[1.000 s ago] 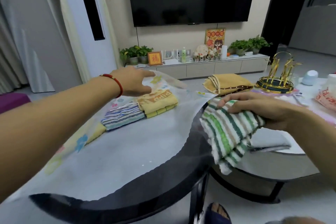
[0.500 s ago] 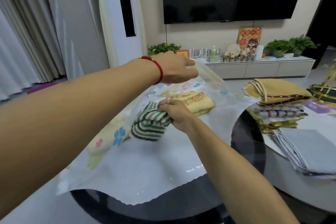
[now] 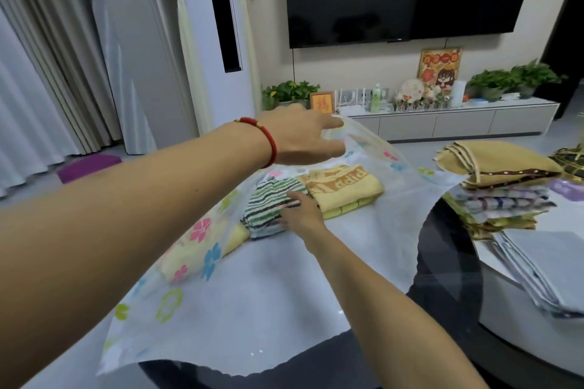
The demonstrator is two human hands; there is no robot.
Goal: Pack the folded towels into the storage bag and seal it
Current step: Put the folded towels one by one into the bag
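Note:
A clear storage bag (image 3: 252,309) printed with flowers lies on the dark round table. My left hand (image 3: 303,136) pinches the bag's upper flap and holds it raised. Inside the bag my right hand (image 3: 300,211) rests flat on a green-striped folded towel (image 3: 268,205), which sits on a blue-striped one. A yellow lettered towel (image 3: 344,189) lies just right of it inside the bag. A pale yellow towel (image 3: 189,259) shows through the bag at the left.
On the adjoining table at the right stands a stack of folded towels (image 3: 502,186), a tan one on top, with a grey folded towel (image 3: 550,265) nearer me. The dark table edge (image 3: 448,256) curves between them. A TV cabinet stands behind.
My right hand carried the green-striped towel from the right table into the bag and set it down on the blue-striped towel. My left hand kept the flap lifted.

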